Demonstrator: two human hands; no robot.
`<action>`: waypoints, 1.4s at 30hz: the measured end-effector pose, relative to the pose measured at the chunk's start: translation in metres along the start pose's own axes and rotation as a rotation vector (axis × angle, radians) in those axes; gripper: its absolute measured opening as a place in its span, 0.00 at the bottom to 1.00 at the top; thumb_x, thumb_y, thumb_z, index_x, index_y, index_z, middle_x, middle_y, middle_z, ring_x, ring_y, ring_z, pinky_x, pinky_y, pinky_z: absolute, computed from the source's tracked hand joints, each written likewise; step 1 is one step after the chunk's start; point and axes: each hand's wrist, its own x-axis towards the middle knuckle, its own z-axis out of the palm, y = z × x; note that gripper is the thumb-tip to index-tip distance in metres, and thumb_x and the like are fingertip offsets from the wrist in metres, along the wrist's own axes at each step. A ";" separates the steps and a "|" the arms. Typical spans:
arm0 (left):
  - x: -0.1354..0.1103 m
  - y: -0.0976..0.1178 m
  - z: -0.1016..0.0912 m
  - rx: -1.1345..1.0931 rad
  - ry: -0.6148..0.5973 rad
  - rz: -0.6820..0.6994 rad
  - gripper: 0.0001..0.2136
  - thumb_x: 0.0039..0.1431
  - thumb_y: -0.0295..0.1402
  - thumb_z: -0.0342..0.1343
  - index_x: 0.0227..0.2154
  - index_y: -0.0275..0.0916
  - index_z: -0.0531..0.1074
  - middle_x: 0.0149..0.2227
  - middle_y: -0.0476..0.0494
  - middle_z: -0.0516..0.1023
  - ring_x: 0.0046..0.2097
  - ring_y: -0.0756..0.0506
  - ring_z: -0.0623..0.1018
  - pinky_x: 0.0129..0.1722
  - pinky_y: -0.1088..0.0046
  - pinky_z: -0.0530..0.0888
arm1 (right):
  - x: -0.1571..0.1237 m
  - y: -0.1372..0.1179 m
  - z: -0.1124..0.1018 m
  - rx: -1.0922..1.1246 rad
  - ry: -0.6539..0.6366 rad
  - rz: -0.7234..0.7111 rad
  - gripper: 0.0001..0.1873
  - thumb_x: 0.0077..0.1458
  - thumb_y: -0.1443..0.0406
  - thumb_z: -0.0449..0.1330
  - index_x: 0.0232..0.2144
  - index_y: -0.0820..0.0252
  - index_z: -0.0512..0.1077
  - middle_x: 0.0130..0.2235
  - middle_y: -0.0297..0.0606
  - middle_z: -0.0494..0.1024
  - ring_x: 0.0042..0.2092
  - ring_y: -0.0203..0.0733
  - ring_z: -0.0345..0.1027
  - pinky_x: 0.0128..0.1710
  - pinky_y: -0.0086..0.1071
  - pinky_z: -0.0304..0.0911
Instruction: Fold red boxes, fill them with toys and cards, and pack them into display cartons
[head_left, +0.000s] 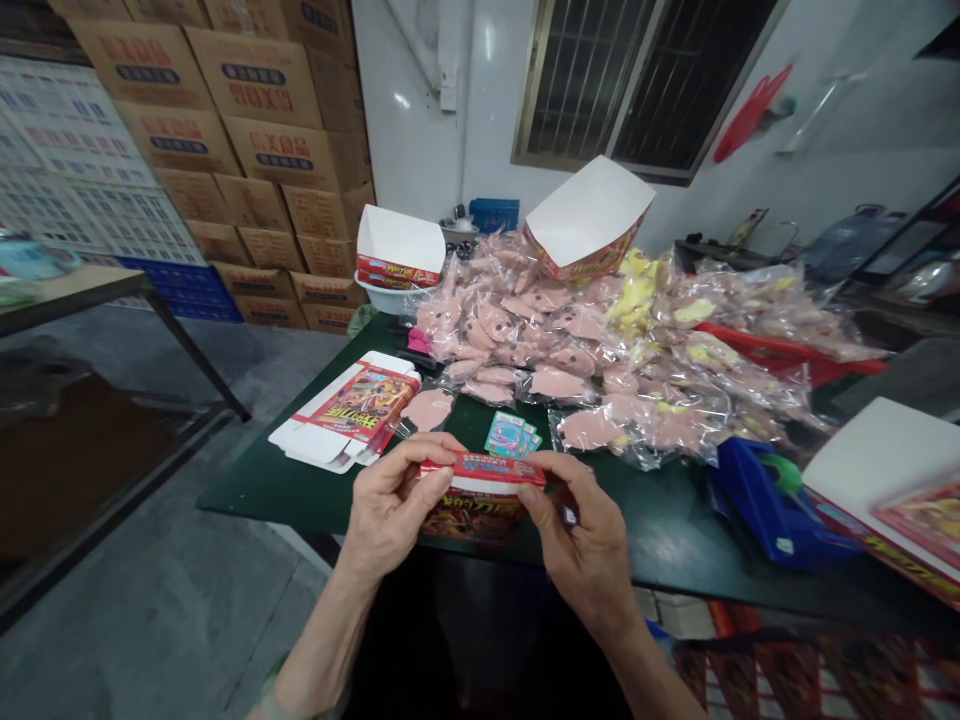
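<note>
Cardboard shipping cartons (247,120) stacked against the wall fill the back of my feed, and a dark green worktable (247,500) runs across the foreground. On it I can see a heap of pink items in clear plastic bags (517,320), a flat printed box blank (349,410), a small stack of cards (512,435) and a blue tape dispenser (772,505). In hand is a red printed paper box (472,518), held over the table's near edge. The left hand (394,505) pinches one end between thumb and fingers, and the right hand (577,530) pinches the other, both closed on it. Those fingers hide the box's ends, so I cannot tell whether its flaps are tucked. Its underside is out of view, and the frame's right edge cuts off another printed box (892,480).
</note>
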 end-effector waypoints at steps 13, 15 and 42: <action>0.020 0.008 -0.012 -0.085 -0.142 -0.058 0.03 0.52 0.26 0.59 0.27 0.38 0.76 0.34 0.44 0.78 0.33 0.50 0.76 0.31 0.77 0.72 | -0.006 -0.013 0.006 -0.037 0.099 -0.067 0.10 0.54 0.76 0.55 0.37 0.62 0.71 0.36 0.38 0.71 0.37 0.33 0.67 0.36 0.26 0.65; 0.020 0.007 -0.014 -0.048 -0.156 -0.012 0.03 0.53 0.25 0.58 0.28 0.38 0.76 0.35 0.43 0.78 0.34 0.49 0.77 0.31 0.76 0.73 | -0.007 -0.013 0.007 -0.052 0.096 -0.087 0.10 0.54 0.76 0.55 0.37 0.62 0.71 0.37 0.39 0.71 0.38 0.34 0.67 0.36 0.27 0.65; 0.018 0.005 -0.016 0.126 -0.284 0.283 0.09 0.52 0.21 0.57 0.34 0.40 0.75 0.36 0.41 0.75 0.34 0.47 0.76 0.31 0.71 0.73 | -0.008 -0.026 0.002 -0.298 -0.053 -0.173 0.10 0.53 0.75 0.55 0.38 0.61 0.69 0.37 0.43 0.72 0.33 0.36 0.68 0.30 0.30 0.68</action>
